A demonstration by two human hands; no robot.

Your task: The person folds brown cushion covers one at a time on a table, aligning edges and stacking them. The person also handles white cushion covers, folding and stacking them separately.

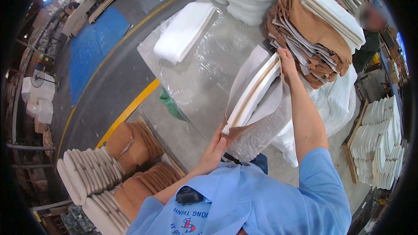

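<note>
On my feed the left hand (213, 149) held the cover (271, 109) at its seven o'clock end and the right hand (286, 62) at one o'clock, the white pad (249, 93) between its parted sides above the worktop (198, 80), where uneven tugging could have skewed it.

Left hand (213, 148), right hand (286, 63) — white pad (249, 97) between (cover (272, 108) parted)

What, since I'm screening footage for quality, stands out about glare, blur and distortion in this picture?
Head view: white glints streak the clear plastic sheet; head view: yellow floor lines bow, with black around the rim; head view: a co-worker's head at right is smudged past recognition; head view: the left hand, right hand and white pad look fairly sharp.
</note>
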